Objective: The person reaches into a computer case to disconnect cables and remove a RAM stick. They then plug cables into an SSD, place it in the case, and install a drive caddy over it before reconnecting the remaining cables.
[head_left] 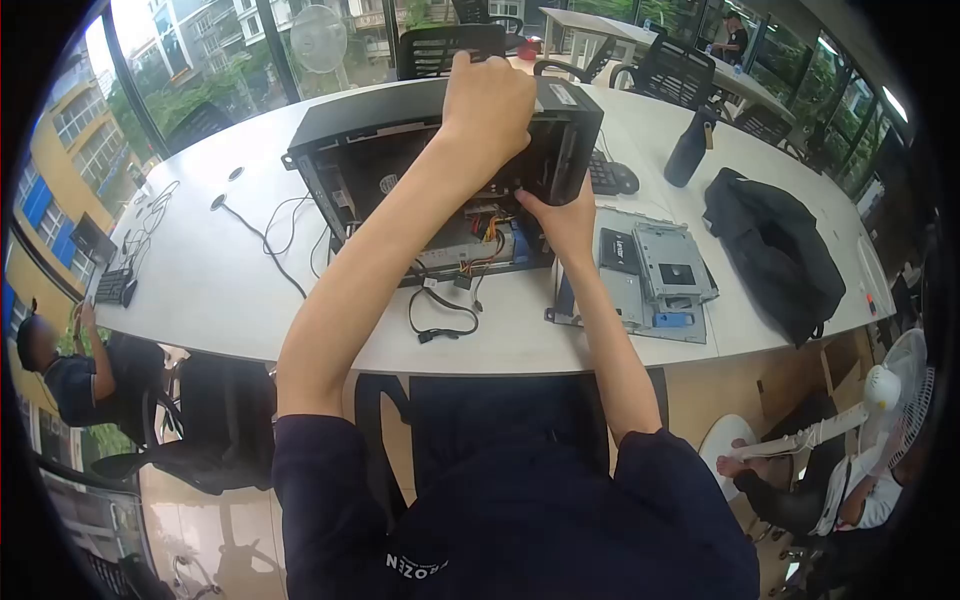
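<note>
A black desktop computer case stands on the white table with its open side facing me. My left hand is closed in a fist over the top edge of the case; what it holds, if anything, is hidden. My right hand grips the right side of the case, its thumb inside the opening and the other fingers out of sight behind the wall. Inside, coloured wires run beside a metal drive bay. Loose black cables hang out of the front onto the table.
Right of the case lie a metal side panel and a drive bracket with a Lexar drive. Beyond are a keyboard, dark bottle and black bag. People sit at left and right; a white fan stands near.
</note>
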The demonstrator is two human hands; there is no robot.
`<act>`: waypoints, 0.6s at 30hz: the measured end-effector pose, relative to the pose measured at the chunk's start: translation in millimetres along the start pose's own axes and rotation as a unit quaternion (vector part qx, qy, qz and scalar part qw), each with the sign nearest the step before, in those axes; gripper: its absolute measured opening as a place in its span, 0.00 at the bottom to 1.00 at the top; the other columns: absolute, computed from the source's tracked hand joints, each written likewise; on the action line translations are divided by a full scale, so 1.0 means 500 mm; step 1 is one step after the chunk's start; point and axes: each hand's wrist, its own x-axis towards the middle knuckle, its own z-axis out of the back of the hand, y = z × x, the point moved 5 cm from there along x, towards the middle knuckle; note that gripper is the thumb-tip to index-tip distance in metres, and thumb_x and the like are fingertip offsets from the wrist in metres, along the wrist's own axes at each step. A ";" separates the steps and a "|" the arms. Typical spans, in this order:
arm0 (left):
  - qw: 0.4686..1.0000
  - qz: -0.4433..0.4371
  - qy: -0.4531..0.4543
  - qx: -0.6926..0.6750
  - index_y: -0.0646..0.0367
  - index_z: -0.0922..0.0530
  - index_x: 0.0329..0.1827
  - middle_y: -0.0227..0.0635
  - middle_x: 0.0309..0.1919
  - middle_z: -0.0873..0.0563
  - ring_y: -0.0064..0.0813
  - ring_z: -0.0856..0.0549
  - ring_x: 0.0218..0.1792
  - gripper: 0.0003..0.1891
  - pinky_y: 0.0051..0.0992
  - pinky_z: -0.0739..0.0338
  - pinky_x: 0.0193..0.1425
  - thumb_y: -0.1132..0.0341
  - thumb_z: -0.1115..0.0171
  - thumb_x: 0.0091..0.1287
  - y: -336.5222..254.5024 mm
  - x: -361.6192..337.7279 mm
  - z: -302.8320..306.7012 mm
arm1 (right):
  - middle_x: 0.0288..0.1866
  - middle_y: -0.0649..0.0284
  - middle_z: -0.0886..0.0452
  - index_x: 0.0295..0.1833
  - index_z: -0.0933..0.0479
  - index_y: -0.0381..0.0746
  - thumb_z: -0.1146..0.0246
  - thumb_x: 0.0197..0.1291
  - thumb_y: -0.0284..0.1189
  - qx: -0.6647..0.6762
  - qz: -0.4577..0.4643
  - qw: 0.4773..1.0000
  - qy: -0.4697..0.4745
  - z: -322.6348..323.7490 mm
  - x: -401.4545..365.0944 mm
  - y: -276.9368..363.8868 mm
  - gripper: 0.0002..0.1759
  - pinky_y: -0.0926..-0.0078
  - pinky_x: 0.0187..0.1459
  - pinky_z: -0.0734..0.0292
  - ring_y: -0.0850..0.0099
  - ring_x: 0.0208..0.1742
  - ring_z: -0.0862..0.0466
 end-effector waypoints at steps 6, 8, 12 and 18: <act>0.994 -0.015 -0.083 -0.066 0.64 0.18 0.34 0.46 0.33 0.13 0.44 0.11 0.39 0.13 0.38 0.17 0.42 0.65 0.25 0.51 0.014 0.004 -0.008 | 0.45 0.53 0.14 0.55 0.28 0.36 0.20 0.43 0.27 -0.010 -0.034 0.999 -0.015 -0.010 -0.001 0.006 0.33 0.66 0.50 0.20 0.59 0.46 0.13; 0.996 -0.009 -0.074 -0.052 0.64 0.18 0.34 0.45 0.32 0.13 0.44 0.11 0.39 0.14 0.38 0.17 0.43 0.63 0.24 0.52 0.014 0.005 -0.006 | 0.45 0.53 0.13 0.55 0.28 0.36 0.19 0.43 0.27 -0.019 -0.032 0.999 -0.011 -0.008 0.000 0.007 0.33 0.66 0.51 0.20 0.59 0.46 0.13; 0.996 -0.002 -0.067 -0.057 0.64 0.17 0.36 0.44 0.31 0.12 0.44 0.11 0.40 0.15 0.38 0.17 0.44 0.62 0.24 0.53 0.013 0.006 -0.005 | 0.46 0.53 0.13 0.55 0.27 0.36 0.19 0.43 0.27 -0.031 -0.045 0.998 -0.016 -0.003 0.000 0.012 0.33 0.66 0.51 0.20 0.59 0.47 0.13; 0.996 -0.007 -0.077 -0.045 0.63 0.16 0.37 0.44 0.34 0.12 0.42 0.11 0.42 0.15 0.37 0.18 0.47 0.62 0.25 0.54 0.009 0.000 -0.014 | 0.46 0.55 0.14 0.56 0.26 0.35 0.22 0.48 0.27 -0.033 -0.016 0.998 0.042 0.022 0.009 0.000 0.29 0.70 0.52 0.21 0.64 0.48 0.14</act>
